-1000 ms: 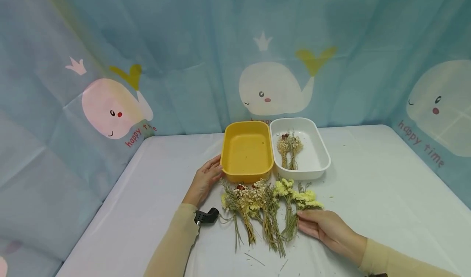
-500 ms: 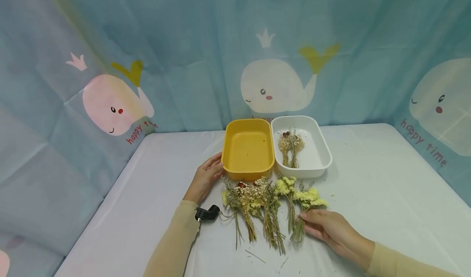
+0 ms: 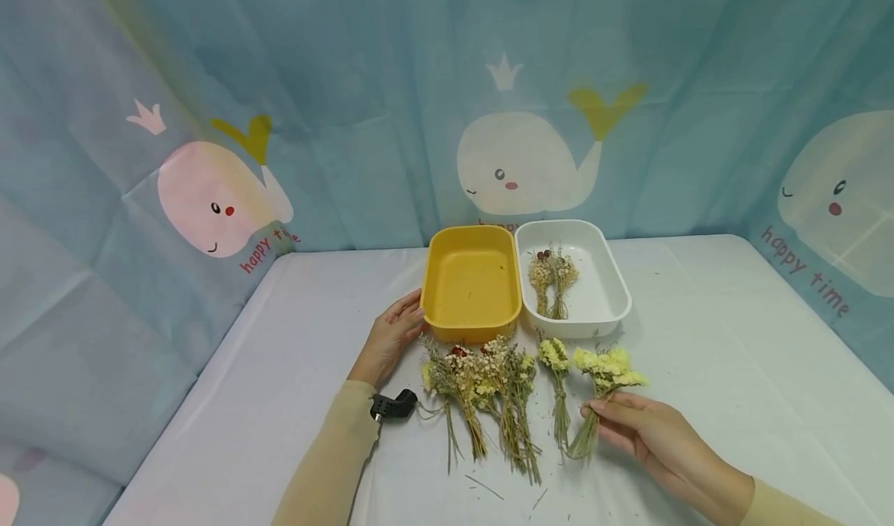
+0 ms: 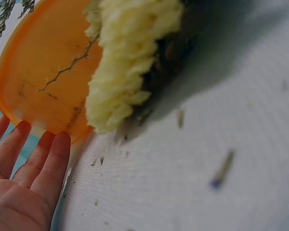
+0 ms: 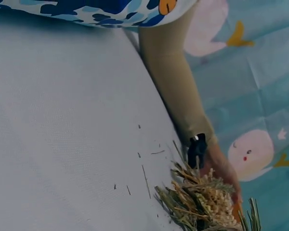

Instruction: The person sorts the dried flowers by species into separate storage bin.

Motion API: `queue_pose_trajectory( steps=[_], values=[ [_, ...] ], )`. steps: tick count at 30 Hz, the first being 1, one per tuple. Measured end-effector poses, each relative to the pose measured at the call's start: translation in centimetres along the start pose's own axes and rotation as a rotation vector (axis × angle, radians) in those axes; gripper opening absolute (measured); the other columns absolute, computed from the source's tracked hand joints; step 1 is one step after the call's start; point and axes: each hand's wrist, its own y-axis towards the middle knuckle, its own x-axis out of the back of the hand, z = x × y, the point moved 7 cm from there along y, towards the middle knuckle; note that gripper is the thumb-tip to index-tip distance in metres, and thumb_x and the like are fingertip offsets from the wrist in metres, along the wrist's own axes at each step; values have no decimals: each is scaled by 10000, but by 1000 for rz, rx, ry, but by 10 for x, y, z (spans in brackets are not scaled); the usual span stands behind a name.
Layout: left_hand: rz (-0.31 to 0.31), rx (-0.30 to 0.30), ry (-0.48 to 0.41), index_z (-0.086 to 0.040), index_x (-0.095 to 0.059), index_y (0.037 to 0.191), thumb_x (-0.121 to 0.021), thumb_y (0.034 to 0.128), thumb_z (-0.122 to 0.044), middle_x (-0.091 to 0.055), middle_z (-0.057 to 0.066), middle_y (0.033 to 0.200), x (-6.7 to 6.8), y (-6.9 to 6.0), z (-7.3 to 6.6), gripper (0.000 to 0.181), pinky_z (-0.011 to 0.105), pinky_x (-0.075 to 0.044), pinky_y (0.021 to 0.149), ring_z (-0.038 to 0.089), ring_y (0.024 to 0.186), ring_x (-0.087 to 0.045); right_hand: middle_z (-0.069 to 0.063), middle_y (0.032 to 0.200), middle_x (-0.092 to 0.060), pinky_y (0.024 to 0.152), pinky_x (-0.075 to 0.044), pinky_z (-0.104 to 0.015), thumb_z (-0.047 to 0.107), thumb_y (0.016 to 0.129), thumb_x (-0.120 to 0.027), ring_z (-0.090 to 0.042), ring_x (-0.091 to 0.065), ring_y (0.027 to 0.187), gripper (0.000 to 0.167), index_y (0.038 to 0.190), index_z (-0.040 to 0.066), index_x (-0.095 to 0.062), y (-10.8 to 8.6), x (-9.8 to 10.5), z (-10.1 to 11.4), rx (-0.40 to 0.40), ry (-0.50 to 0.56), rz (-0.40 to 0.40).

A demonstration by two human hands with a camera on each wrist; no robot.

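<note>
Our right hand (image 3: 660, 433) pinches dried statice (image 3: 609, 365); our left hand (image 3: 393, 338), straight-fingered, touches the yellow tub (image 3: 469, 333) beside it. Squeezing might snap stems (image 3: 585, 437).

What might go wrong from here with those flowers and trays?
The yellow-flowered bunch that the right hand holds by its stems could shed pieces; loose stem bits lie on the table.

The left hand touches the yellow tray, so a push might shift it and perhaps the white tray beside it.
</note>
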Motion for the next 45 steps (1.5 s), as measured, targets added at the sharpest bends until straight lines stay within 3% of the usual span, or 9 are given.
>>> queue_pose_trajectory(
  steps=[7, 11, 20, 26, 32, 40, 45],
  values=[
    [-5, 5, -2, -117, -414, 1521, -583, 1007, -134, -426, 72, 1570, 2, -2, 0, 541, 209, -533, 996, 236, 1434, -435, 62, 1075, -705, 908, -574, -195, 187, 970, -655, -20, -692, 1009, 102, 1011, 98, -683, -2, -10, 13, 22, -76, -26],
    [-2, 2, 5, -138, -434, 1512, -585, 1008, -146, -440, 55, 1562, 0, -2, -1, 526, 184, -532, 978, 221, 1426, -445, 51, 1117, -707, 917, -578, -216, 213, 974, -653, -28, -692, 1020, 306, 1199, 14, -601, 0, -19, 25, 27, -121, -4],
    [-1, -17, 15, -121, -421, 1516, -570, 1012, -134, -430, 78, 1566, -2, -1, -4, 525, 212, -524, 1004, 252, 1435, -432, 32, 1048, -732, 885, -586, -207, 117, 989, -614, -46, -716, 966, 532, 1407, -146, -416, 23, -45, 76, 128, -128, 70],
    [-8, -3, 17, -132, -424, 1515, -591, 1006, -161, -435, 65, 1563, -1, -2, -2, 537, 308, -492, 1088, 235, 1430, -439, 29, 995, -746, 838, -592, -181, 87, 976, -625, -36, -725, 909, 536, 1405, -160, -419, 40, -59, 100, 158, -157, 88],
    [-12, -3, -10, -154, -472, 1485, -618, 994, -179, -473, 56, 1537, -1, -4, -1, 514, 272, -522, 1041, 231, 1398, -478, 51, 942, -742, 789, -596, -165, 67, 986, -599, -13, -722, 825, 626, 1487, -149, -292, 56, -72, 113, 139, -202, 67],
    [-2, -23, -21, -160, -484, 1472, -635, 982, -183, -480, 56, 1529, 0, -4, -3, 513, 265, -513, 1052, 219, 1395, -483, 69, 876, -739, 771, -597, -161, 51, 986, -593, -6, -711, 764, 537, 1441, -151, -391, 80, -92, 134, 168, -261, 61],
    [-9, -17, -23, -159, -496, 1465, -632, 984, -170, -494, 44, 1520, -1, -3, -2, 500, 298, -503, 1074, 218, 1385, -493, 63, 840, -746, 751, -599, -162, 16, 981, -585, -19, -712, 745, 507, 1422, -161, -408, 95, -104, 135, 162, -246, 65]
  ],
)
